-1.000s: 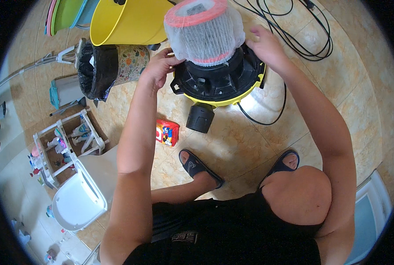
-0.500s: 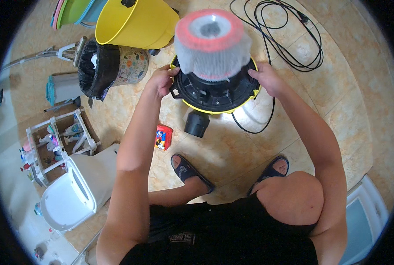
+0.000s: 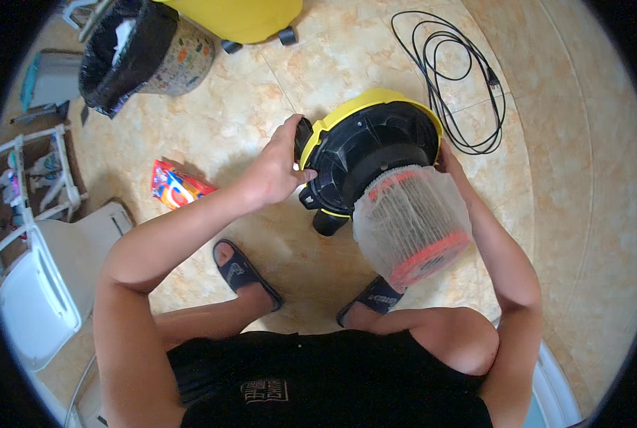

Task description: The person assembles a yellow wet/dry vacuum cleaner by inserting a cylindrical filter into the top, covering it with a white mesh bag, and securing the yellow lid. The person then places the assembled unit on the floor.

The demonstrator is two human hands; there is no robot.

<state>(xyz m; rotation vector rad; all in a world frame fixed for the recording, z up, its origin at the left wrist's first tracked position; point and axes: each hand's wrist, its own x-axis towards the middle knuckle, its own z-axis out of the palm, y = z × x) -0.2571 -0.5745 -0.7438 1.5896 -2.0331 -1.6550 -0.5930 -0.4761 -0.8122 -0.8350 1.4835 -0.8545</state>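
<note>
Head view: the person stood with both arms extended forward and both hands on a round black-and-yellow unit [image 3: 368, 146]. The unit was located at the centre of the working area, above or against the tiled floor [image 3: 254, 82]; contact with the floor could not be determined. It was tilted, its black underside turned toward the person, its yellow rim uppermost at the far edge.

The left hand [image 3: 281, 165] gripped the unit's left edge. Its thumb pressed on the black underside while the other fingers wrapped the outer side, so that the edge was clamped between them. The right hand [image 3: 448, 160] bore against the right edge; its fingers were mostly hidden behind the rim, and I could not tell how they were closed.

A pleated cylindrical filter [image 3: 418, 221] projected from the underside, slanting down toward the person's right. It had red end rings and a translucent white cover. Its lower end partly overlapped the right slipper [image 3: 379, 296]. A black tubular stub [image 3: 328, 224] protruded below the unit's near-left edge.

A coiled black cord [image 3: 437, 96] lay on the floor, beyond and right of the unit. A red packet [image 3: 176, 187] lay to the left, well apart from the unit. A yellow tub [image 3: 243, 16] on dark casters stood at the far side, beside a floral-patterned bin [image 3: 179, 60] with a black liner [image 3: 140, 71].
</note>
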